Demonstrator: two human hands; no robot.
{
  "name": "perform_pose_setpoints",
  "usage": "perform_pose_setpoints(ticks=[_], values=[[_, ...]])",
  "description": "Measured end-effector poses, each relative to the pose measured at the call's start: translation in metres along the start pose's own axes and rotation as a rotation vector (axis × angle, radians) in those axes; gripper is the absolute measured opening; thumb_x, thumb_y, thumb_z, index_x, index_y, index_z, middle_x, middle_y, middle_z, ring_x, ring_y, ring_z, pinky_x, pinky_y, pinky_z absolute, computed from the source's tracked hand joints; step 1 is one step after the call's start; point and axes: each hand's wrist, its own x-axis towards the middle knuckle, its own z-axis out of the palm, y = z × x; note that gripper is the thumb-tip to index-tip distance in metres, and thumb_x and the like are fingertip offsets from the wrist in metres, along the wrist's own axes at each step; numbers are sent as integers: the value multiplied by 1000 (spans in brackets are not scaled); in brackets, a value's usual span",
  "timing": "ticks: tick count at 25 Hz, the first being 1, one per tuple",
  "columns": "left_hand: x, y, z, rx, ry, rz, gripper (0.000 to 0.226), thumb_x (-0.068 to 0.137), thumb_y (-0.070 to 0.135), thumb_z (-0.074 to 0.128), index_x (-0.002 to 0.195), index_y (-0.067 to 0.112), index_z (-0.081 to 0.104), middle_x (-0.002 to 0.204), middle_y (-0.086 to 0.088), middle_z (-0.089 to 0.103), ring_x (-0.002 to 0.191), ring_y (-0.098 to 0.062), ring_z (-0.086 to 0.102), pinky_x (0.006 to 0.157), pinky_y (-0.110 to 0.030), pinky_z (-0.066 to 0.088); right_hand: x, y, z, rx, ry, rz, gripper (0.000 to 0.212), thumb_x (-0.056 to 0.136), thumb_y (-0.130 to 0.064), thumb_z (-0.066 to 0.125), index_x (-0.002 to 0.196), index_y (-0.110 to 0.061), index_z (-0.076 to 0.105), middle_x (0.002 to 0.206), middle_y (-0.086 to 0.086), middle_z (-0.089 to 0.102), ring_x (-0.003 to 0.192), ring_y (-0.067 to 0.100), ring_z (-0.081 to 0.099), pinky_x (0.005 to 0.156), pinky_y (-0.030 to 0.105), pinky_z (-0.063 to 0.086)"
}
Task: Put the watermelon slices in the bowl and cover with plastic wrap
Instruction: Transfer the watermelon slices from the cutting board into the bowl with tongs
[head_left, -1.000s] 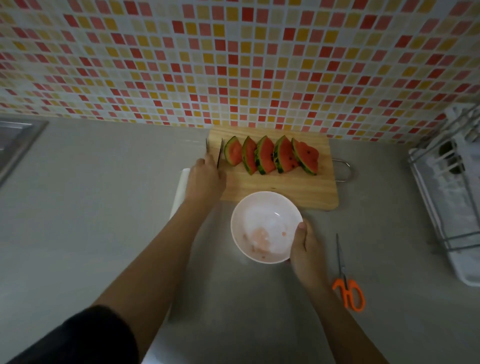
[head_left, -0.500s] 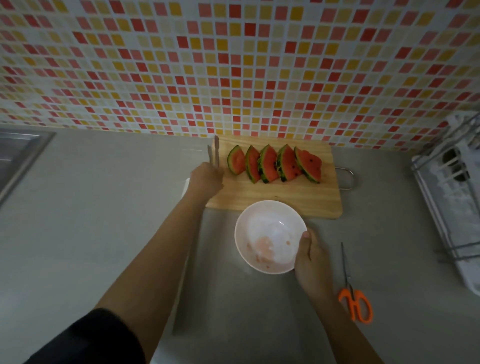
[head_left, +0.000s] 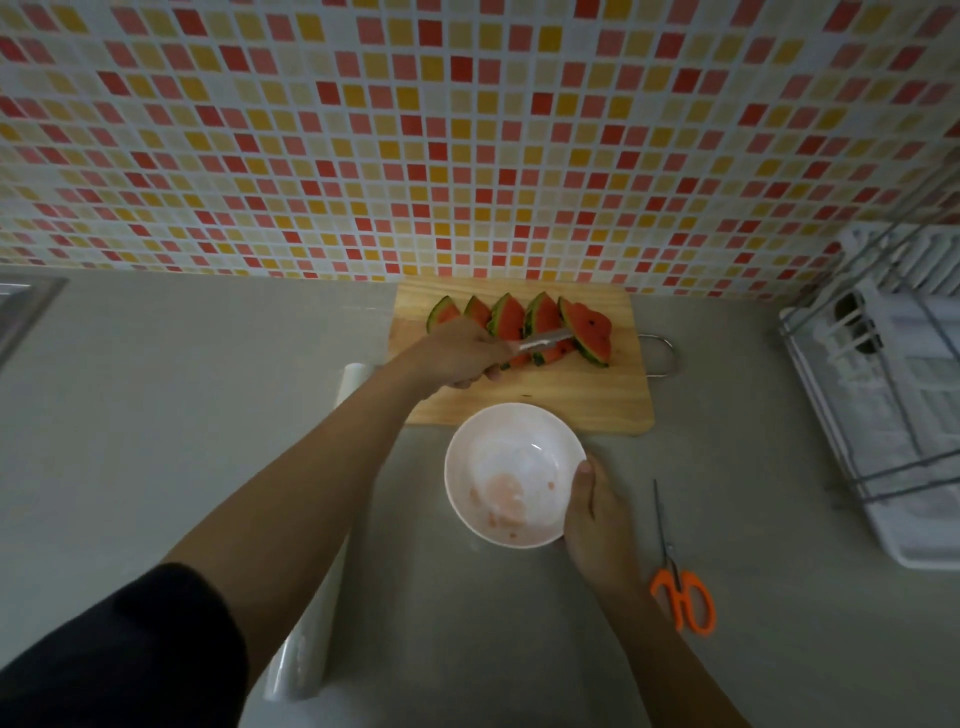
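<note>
At the back of the grey counter (head_left: 156, 415), on the pale wooden cutting board (head_left: 571, 400), the five red, green-rinded watermelon slices (head_left: 587, 330) stood leaning in a row, none of them in the bowl yet. Your left hand (head_left: 460, 353) was curled round a slim silver metal utensil (head_left: 543, 340), tongs by the look of it, whose tip lay across the slices toward the right end of the row. Whether it had closed on a slice I could not tell. Your right hand (head_left: 597, 512) gripped the near right rim of the round white bowl (head_left: 498, 441), thumb over the edge. The bowl sat just in front of the board with only pink juice smears inside. To do this step well, you would have wanted to take one slice low, near the rind where it is firm, rather than through the soft flesh. You would then lift it clear of its neighbours so the row did not topple, and carry it the short way into the bowl you were steadying. The roll of clear plastic wrap (head_left: 304, 670) lay under your left forearm, so a wide swing of the elbow could have knocked it.
</note>
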Motion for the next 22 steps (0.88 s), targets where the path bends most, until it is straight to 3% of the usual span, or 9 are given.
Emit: perform_pose_setpoints(ticks=[3, 5, 7, 9, 12, 16, 19, 22], values=[[20, 18, 9, 154, 59, 7, 44, 90, 42, 57, 66, 5, 58, 56, -7, 53, 46, -17, 40, 48, -26, 33, 1, 0, 1, -3, 20, -3, 42, 98, -40, 25, 119, -22, 56, 96, -6, 60, 86, 15, 58, 64, 18, 43], [32, 25, 16, 243, 119, -5, 47, 90, 42, 56, 55, 11, 49, 39, 2, 50, 39, -14, 45, 39, -20, 36, 1, 1, 1, 12, 38, -3, 41, 98, -39, 26, 117, -22, 58, 95, -7, 61, 84, 13, 58, 69, 22, 44], [44, 29, 23, 186, 132, -53, 46, 87, 41, 60, 53, 13, 47, 29, 8, 47, 26, -6, 43, 27, -11, 28, 1, 2, 1, 13, 44, -23, 38, 98, -39, 27, 115, -25, 58, 92, -8, 62, 82, 10, 59, 66, 19, 44], [53, 33, 28, 134, 152, -90, 41, 85, 38, 63, 55, 14, 48, 41, 6, 57, 27, -5, 42, 27, -11, 27, 1, 4, 2, 3, 64, -44, 37, 98, -38, 28, 114, -25, 58, 90, -9, 62, 80, 9, 60, 62, 16, 43], [59, 36, 33, 204, 222, -117, 33, 84, 24, 59, 54, 11, 51, 53, 2, 60, 44, -10, 47, 36, -20, 34, 1, 6, 4, 13, 95, -51, 37, 97, -38, 29, 111, -23, 60, 90, -7, 63, 81, 14, 61, 63, 18, 44], [59, 33, 35, 51, 252, -88, 19, 80, 13, 59, 63, 6, 57, 63, -7, 60, 56, -19, 52, 49, -26, 37, 1, 6, 4, 26, 89, -57, 34, 98, -36, 30, 111, -23, 59, 90, -6, 64, 80, 13, 62, 64, 22, 48], [39, 28, 19, -99, 286, -48, 16, 80, 16, 66, 69, 6, 63, 55, -3, 49, 46, -15, 38, 45, -24, 29, 1, 5, 2, 30, 61, -41, 36, 99, -38, 28, 110, -25, 59, 90, -8, 63, 81, 11, 61, 66, 20, 45], [-3, 6, -16, -189, 211, 23, 23, 80, 19, 71, 58, 10, 67, 45, 5, 51, 40, -10, 33, 40, -21, 26, 1, 0, 0, 90, 42, 25, 39, 98, -44, 24, 102, -29, 60, 85, -16, 62, 80, 0, 58, 65, 17, 43]])
